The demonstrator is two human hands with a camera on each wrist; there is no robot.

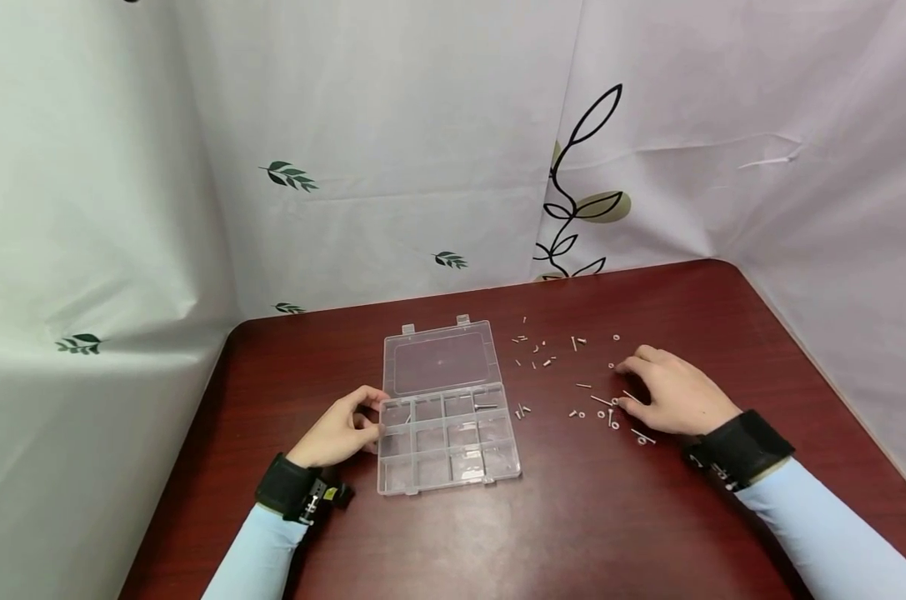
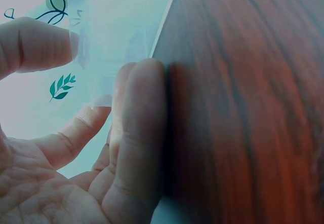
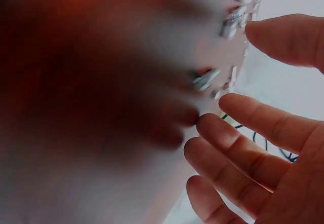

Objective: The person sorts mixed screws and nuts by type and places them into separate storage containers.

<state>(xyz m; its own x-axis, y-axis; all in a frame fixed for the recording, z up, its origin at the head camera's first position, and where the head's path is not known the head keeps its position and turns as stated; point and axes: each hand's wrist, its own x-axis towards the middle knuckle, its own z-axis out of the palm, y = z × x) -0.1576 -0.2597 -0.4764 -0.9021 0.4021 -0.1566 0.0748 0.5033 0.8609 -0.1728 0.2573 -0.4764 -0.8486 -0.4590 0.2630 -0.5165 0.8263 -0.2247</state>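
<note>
A clear plastic compartment box lies on the table, its lid folded back flat. My left hand holds the box's left edge between thumb and fingers. In the left wrist view, fingertips press against the see-through side wall. Over on the right, my right hand hovers low above scattered screws and washers, thumb and fingers spread apart. Nothing shows between them in the right wrist view, where blurred metal pieces lie beyond the fingertips. One long screw sits in a back compartment.
More small screws and fittings are strewn between the box and my right hand. The dark red wooden table meets a white patterned curtain at the back, with white cloth also at both sides.
</note>
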